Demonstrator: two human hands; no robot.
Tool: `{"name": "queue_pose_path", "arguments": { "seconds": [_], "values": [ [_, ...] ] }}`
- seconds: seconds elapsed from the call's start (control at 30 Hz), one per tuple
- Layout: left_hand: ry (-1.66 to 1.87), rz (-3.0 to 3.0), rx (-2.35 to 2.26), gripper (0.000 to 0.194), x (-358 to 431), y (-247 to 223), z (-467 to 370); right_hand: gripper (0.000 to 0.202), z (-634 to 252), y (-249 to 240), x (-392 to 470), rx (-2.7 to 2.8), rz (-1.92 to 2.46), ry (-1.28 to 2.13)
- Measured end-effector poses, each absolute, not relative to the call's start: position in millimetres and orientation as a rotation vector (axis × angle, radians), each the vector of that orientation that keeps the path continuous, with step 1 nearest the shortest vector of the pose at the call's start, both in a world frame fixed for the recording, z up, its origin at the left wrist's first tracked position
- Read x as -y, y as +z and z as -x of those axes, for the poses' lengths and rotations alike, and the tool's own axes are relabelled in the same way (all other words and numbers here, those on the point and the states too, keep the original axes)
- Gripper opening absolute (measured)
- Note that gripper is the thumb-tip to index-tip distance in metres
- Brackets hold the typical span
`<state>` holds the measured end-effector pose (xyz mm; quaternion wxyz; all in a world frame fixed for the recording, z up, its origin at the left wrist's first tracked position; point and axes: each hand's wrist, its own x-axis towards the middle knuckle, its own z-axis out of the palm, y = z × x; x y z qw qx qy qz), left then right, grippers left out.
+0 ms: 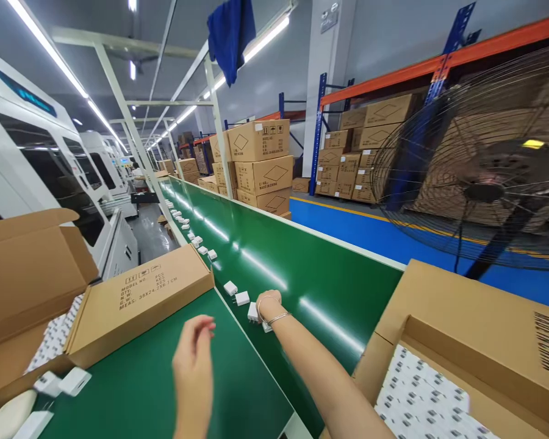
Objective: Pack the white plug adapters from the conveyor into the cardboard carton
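On the green conveyor belt (274, 244) lies a line of small white plug chargers, their metal prongs showing on some. My right hand (269, 303), with bracelets at the wrist, reaches down to the belt, fingers curled and mostly hidden from me. One white charger (252, 312) sits right against its left side, and another charger (267, 327) peeks out below the wrist. Just beyond are two more, a charger (242, 298) and a charger (230, 288). My left hand (194, 366) hovers over the green side table (238, 378), thumb and bent fingers apart, nothing visible between them.
A closed flat carton (141, 283) lies on the side table beside an open carton (22, 274). Loose white chargers (75, 381) are at lower left. At right, an open carton (485, 366) holds patterned white pieces; a large fan (485, 192) stands behind it.
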<state>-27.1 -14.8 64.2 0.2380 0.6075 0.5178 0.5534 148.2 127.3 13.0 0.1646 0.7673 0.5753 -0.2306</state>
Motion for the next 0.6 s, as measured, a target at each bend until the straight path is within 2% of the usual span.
{"name": "queue_pose_path", "arguments": {
  "seconds": [0.1, 0.33, 0.5, 0.6],
  "values": [
    [1.261, -1.775, -1.420, 0.023, -19, 45, -17, 0.026, -146, 16, -122, -1.661, -2.163, -0.641],
    [0.359, -2.159, -1.822, 0.026, -45, 1, -77, 0.029, -183, 25, -73, -1.926, -2.151, -0.469],
    [0.074, -2.279, -1.928, 0.031, -56, -7, -101, 0.030, -232, 26, -16, -2.202, -2.111, -0.378],
    [-0.016, -2.322, -1.851, 0.026, -61, -10, -103, 0.029, -245, 20, 1, -2.319, -2.065, -0.381]
  ]
}}
